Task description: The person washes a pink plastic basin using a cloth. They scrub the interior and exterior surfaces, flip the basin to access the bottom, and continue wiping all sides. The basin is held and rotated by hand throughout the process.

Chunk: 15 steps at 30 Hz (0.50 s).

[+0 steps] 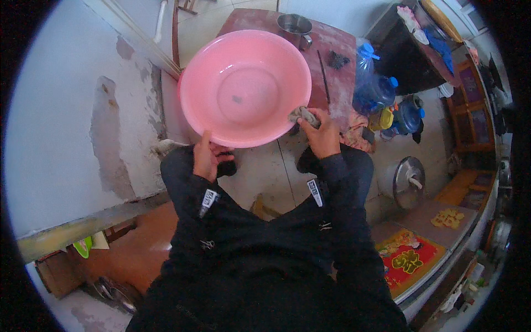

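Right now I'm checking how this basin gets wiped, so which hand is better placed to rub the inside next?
Probably the right hand: it already presses a grey cloth against the pink basin at its rim. The left hand grips the near rim, steadying it.

White rectangular labels [209, 198] on both black sleeve cuffs; red-and-yellow sign [410, 260] lower right

A reddish table [332, 41] carries a metal pot [294, 24] and dark stick [324, 77].
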Tool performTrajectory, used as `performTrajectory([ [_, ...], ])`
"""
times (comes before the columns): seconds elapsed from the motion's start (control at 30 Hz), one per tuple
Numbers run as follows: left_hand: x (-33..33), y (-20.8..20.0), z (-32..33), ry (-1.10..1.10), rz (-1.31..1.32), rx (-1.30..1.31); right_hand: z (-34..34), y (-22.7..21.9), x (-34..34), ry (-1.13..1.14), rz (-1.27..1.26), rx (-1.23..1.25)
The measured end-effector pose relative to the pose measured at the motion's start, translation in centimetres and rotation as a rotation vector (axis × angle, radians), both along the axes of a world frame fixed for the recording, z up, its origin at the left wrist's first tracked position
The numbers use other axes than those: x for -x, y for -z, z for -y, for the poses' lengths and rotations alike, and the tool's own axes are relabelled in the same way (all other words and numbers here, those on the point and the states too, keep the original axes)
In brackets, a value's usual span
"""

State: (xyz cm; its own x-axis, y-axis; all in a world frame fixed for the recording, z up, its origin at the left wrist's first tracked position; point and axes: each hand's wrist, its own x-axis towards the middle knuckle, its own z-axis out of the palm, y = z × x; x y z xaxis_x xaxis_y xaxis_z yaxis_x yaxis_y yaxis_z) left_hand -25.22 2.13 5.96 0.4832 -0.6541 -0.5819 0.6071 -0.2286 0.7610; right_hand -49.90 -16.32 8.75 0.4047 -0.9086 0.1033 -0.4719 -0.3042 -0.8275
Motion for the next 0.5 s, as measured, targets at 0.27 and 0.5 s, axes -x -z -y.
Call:
performTrajectory([
  [0.27, 3.9, 0.1, 0.3, -0.053, -0.005, 0.069, -7.0, 0.4, -2.1, -0.097, 0.090, 0.167],
  [0.5, 3.7, -1.9, -1.1, 0.066, -0.060, 0.012, -2.2, -5.3, -0.2, 0.011, 0.204, -0.078],
])
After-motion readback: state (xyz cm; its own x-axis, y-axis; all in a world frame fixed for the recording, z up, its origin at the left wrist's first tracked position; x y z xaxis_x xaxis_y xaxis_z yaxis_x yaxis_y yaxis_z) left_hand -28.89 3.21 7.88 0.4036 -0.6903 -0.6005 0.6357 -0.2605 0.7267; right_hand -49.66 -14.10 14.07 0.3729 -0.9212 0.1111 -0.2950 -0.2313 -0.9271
